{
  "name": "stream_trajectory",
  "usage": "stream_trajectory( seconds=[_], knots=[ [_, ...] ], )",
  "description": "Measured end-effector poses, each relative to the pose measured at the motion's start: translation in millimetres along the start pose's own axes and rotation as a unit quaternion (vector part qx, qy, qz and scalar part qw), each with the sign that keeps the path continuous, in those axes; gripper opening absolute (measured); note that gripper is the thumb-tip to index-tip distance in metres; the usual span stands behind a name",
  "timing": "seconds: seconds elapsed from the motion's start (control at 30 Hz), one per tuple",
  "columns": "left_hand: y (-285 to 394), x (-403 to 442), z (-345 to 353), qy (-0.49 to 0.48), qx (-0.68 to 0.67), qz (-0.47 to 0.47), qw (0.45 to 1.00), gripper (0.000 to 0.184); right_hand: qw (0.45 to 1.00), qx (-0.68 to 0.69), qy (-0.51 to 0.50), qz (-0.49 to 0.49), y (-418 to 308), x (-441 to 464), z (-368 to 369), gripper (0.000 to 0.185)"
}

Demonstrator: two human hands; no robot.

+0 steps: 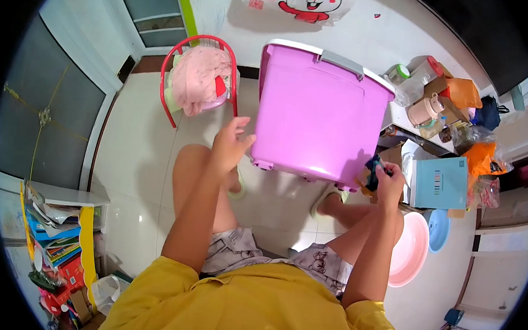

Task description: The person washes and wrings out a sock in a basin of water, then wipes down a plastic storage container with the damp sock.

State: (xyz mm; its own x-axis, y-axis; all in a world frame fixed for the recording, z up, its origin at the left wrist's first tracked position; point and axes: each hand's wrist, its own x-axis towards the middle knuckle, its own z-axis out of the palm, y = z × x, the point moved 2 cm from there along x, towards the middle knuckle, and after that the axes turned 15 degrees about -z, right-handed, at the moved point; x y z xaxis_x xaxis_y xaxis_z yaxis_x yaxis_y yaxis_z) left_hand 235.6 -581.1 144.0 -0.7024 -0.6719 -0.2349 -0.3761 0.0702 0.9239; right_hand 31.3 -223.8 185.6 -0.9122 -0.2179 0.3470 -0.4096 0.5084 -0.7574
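Floor [276, 207] spreads before bin [320, 114], left hand [231, 144] beside its edge.

Purple tub [320, 114] blocking ahead, gap beside chair [162, 85]

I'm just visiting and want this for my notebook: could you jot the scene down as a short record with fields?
Main object: purple bin with a grey latch, in front of the person
Left hand: open, fingers spread, near the bin's left side; contact unclear
Right hand: holding a dark item by the bin's lower right; exact kind unclear
Behind, left: red-framed chair bearing pink cloth
Right: light-blue box, pink basin, blue basin
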Motion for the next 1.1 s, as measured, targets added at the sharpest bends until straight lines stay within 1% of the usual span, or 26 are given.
stream_trajectory(
  seconds=[0.03, 0.07, 0.13, 0.17, 0.2, 0.23, 0.27, 0.3, 0.33, 0.37, 0.43, 0.47, 0.5, 0.53, 0.57, 0.6, 0.63, 0.67, 0.73, 0.77, 0.83, 0.93, 1.1],
  knots=[
    [9.0, -1.5, -7.8, -0.016, 0.043, 0.009, 0.999, 0.054, 0.996, 0.081, 0.024, 0.018, 4.6, 1.4, 12.1, 0.019],
    [16.9, -3.8, -14.2, -0.017, 0.042, 0.003, 0.999, 0.054, 0.986, 0.144, 0.051, 0.061, 11.2, -1.0, 23.2, 0.019],
    [34.6, -4.6, -22.0, 0.000, 0.150, -0.003, 0.989, 0.049, 0.957, 0.236, 0.147, 0.085, -8.4, -7.2, 43.8, 0.018],
    [39.4, -4.1, -23.2, -0.002, 0.148, -0.009, 0.989, 0.049, 0.975, 0.149, 0.163, -0.002, -25.1, -10.6, 51.5, 0.017],
    [43.5, -2.7, -22.5, 0.004, 0.162, -0.022, 0.987, 0.053, 0.979, 0.060, 0.175, -0.090, -52.6, -14.1, 59.2, 0.016],
    [45.6, -1.7, -19.7, 0.008, 0.176, -0.035, 0.984, 0.057, 0.980, 0.039, 0.143, -0.132, -76.5, -17.7, 72.0, 0.015],
    [47.2, -2.3, -14.7, 0.004, 0.175, -0.042, 0.984, 0.057, 0.973, 0.067, 0.108, -0.191, -95.0, -22.4, 89.5, 0.015],
    [50.1, -3.5, -8.1, -0.001, 0.181, -0.014, 0.983, 0.068, 0.973, 0.065, 0.067, -0.209, -105.1, -27.6, 107.8, 0.015],
    [49.7, -4.0, -1.6, -0.005, 0.185, 0.014, 0.983, 0.079, 0.965, 0.070, 0.054, -0.246, -114.1, -32.4, 126.9, 0.015],
    [45.2, -4.0, 3.6, -0.010, 0.184, 0.009, 0.983, 0.079, 0.964, 0.054, 0.025, -0.259, -118.2, -37.1, 141.2, 0.017],
    [37.6, -5.1, 11.5, -0.032, 0.196, 0.052, 0.979, 0.098, 0.951, 0.013, -0.018, -0.310, -116.3, -44.1, 159.7, 0.023],
    [34.9, -5.1, 11.3, -0.035, 0.195, 0.047, 0.979, 0.098, 0.943, -0.008, -0.043, -0.330, -113.5, -48.3, 164.8, 0.028],
    [34.1, -7.0, 10.3, -0.053, 0.190, 0.039, 0.980, 0.103, 0.944, -0.011, -0.049, -0.326, -113.1, -50.8, 165.2, 0.028],
    [31.9, -8.6, 10.5, -0.070, 0.185, 0.031, 0.980, 0.108, 0.937, -0.023, -0.061, -0.344, -116.2, -53.4, 163.6, 0.035],
    [28.6, -8.6, 11.6, -0.074, 0.183, 0.026, 0.980, 0.108, 0.928, -0.035, -0.072, -0.363, -117.7, -55.8, 163.1, 0.042],
    [27.1, -7.8, 12.0, -0.064, 0.192, 0.034, 0.979, 0.112, 0.929, -0.037, -0.075, -0.361, -115.3, -56.8, 162.8, 0.042],
    [26.1, -7.4, 12.4, -0.053, 0.201, 0.043, 0.977, 0.116, 0.919, -0.063, -0.086, -0.378, -112.4, -57.4, 161.4, 0.046],
    [25.9, -6.9, 12.8, -0.055, 0.199, 0.042, 0.977, 0.116, 0.909, -0.090, -0.096, -0.395, -110.6, -58.8, 161.1, 0.050],
    [27.6, -6.6, 13.3, -0.051, 0.186, 0.033, 0.981, 0.122, 0.914, -0.075, -0.092, -0.388, -109.9, -64.5, 161.2, 0.050],
    [28.2, -5.6, 12.8, -0.054, 0.184, 0.034, 0.981, 0.122, 0.912, -0.080, -0.110, -0.387, -108.8, -68.8, 159.7, 0.050],
    [26.6, -2.9, 11.9, -0.101, 0.147, 0.002, 0.984, 0.121, 0.903, -0.084, -0.145, -0.397, -108.2, -81.4, 157.1, 0.050],
    [21.4, -0.5, 9.9, -0.096, 0.164, 0.025, 0.981, 0.123, 0.885, -0.103, -0.185, -0.414, -110.2, -107.2, 157.1, 0.046],
    [20.9, 1.8, 4.9, -0.126, 0.147, 0.025, 0.981, 0.119, 0.887, -0.109, -0.195, -0.403, -108.4, -110.9, 159.5, 0.046]
  ],
)
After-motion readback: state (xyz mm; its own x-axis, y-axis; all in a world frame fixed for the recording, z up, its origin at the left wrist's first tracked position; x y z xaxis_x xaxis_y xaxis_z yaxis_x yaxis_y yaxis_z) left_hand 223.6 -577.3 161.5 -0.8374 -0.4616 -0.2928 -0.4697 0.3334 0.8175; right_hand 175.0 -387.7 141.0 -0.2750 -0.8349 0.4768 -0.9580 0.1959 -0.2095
